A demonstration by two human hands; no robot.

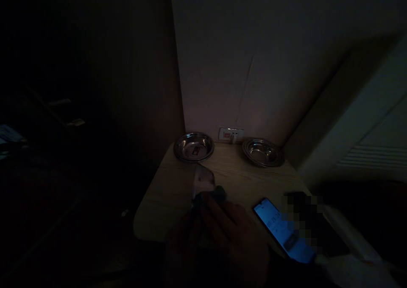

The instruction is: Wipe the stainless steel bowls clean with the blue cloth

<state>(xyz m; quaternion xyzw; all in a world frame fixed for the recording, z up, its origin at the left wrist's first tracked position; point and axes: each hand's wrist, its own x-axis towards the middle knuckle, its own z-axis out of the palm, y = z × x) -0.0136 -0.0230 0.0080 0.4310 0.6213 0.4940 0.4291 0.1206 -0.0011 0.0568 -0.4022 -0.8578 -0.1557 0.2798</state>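
The light is very dim. My right hand (230, 233) has its fingers closed over a dark blue-green bundle that looks like a cloth (219, 193). The cloth lies against the lower part of a flat, shiny metal piece (203, 181), whose exact kind I cannot make out. Close beside it on the left, my left hand (182, 237) is a dark shape that appears closed at the lower end of the metal piece. Its fingers are mostly lost in shadow. Both hands are over the front of a small wooden table (159, 199).
A round steel dish (182, 152) with a dark label stands at the back left. Stacked steel bowls (269, 160) are at the back right, near a wall socket (225, 134). A lit phone (276, 224) showing a timer and a dark flat object (333, 239) lie to the right.
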